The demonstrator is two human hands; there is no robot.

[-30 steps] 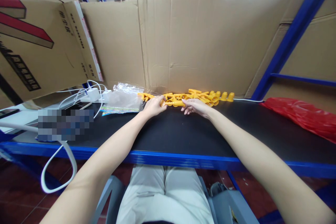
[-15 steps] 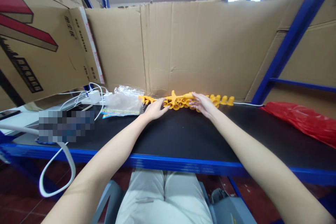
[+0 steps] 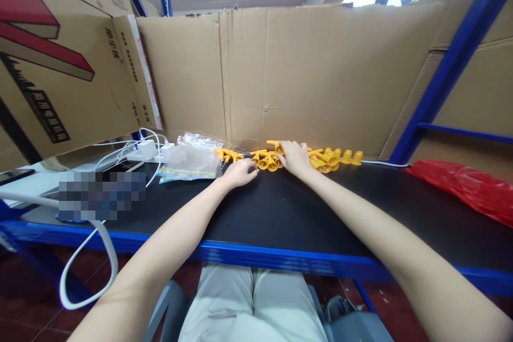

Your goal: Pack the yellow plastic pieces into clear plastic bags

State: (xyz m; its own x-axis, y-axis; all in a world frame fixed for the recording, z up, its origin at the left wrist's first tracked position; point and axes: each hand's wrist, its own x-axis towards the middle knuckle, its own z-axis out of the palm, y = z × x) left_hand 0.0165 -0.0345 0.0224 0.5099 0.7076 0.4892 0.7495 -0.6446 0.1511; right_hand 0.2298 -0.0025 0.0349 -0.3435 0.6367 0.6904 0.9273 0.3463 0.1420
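A row of yellow plastic pieces (image 3: 272, 164) with round, bell-shaped cups lies along the back of the black table. My right hand (image 3: 295, 158) is over the middle of the row, its fingers closed round one yellow bell-shaped piece (image 3: 276, 145) with a short stem, raised a little above the others. My left hand (image 3: 239, 172) rests low on the table with curled fingers, in front of some branched yellow pieces (image 3: 229, 155). Whether anything sits inside its fingers is hidden. Toward the right, several yellow cups (image 3: 346, 157) stand mouth down.
A clear plastic bag (image 3: 192, 155) lies left of the pieces, near white plugs and cables (image 3: 146, 148). A tall cardboard sheet (image 3: 320, 75) closes off the back. Red plastic (image 3: 460, 184) lies at right. The blue table edge (image 3: 280, 256) runs before my lap.
My right hand has moved left and closed on a yellow piece. My left hand has drawn back slightly from the row. The yellow piece with a crossbar no longer shows between my hands.
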